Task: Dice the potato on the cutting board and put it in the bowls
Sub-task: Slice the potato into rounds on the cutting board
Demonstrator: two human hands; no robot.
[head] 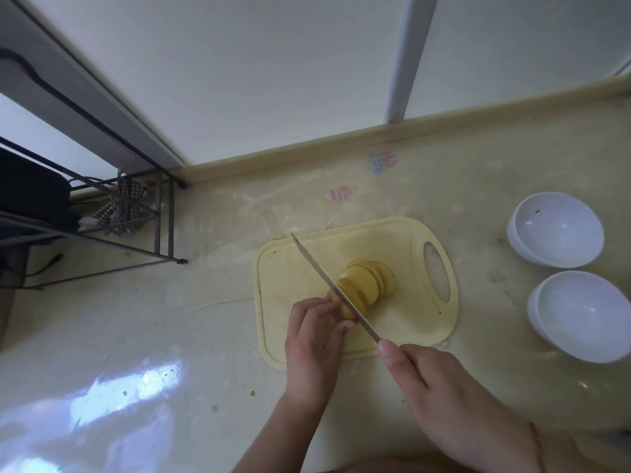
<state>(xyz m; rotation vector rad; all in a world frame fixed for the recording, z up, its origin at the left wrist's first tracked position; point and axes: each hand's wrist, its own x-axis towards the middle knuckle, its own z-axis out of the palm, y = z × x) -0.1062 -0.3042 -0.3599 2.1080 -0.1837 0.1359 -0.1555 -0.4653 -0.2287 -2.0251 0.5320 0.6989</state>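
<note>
A peeled yellow potato (367,285) lies on the pale yellow cutting board (403,322), roughly at the board's middle. Its right part is already cut into round slices that lean together; its left end is uncut. The left hand (314,339) curls its fingers around that left end and grips it against the board. The right hand (430,380) is closed around the handle of a knife (327,281), the handle itself hidden inside the grip. The long blade runs diagonally from the near right to the far left and sits in the potato just beside the left fingertips, its tip reaching past the board's far left corner.

The board rests on a glossy cream desk (170,336), its oval handle hole to the right. Two white bowls (556,230) (584,315) stand on the desk well to the right of the board, one behind the other, nothing in either. At the far left stands a dark wire rack (136,233) with a checked cloth hanging in it
</note>
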